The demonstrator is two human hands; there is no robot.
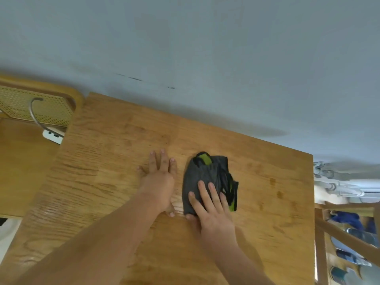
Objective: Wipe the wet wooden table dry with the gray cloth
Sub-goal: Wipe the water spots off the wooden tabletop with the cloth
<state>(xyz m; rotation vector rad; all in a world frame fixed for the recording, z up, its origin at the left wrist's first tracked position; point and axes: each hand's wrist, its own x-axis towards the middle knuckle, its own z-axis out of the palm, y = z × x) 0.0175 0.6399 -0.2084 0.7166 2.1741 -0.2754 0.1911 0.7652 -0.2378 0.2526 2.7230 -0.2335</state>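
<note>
**Gray cloth pinned flat under right hand, mid-table**

Lying bunched on the light-brown wooden table (257,212), right of centre: dark gray cloth w/ green-and-black trim (207,177). Folding over itself in a rough lump, green strip showing at the far end and another along the right edge, black bands running through the folds. Sitting well inside the table edges, nearer the far side than the near one.

Pressing down on the near part of the cloth: right hand (213,210), palm flat, fingers spread and extended, not curling round the fabric; thumb touching the cloth's near-left corner. Resting just beside the cloth, to its left, not touching it: left hand (160,179), also flat and open on bare wood, fingers pointing away. Both forearms bare, reaching in from the bottom of the view.

Showing on the wood to the right of the cloth: a few small darker spots (275,188), apart from the fabric. Wetness elsewhere hard to tell, surface blurred.

Standing off the table's left side: wooden chair w/ woven cane back (37,105), plus a curved gray cable (35,116) and a white device (52,136) on it. Standing at the right edge: wooden rack (345,233) w/ blurred items. Nothing lying btwn hands and cloth.
</note>
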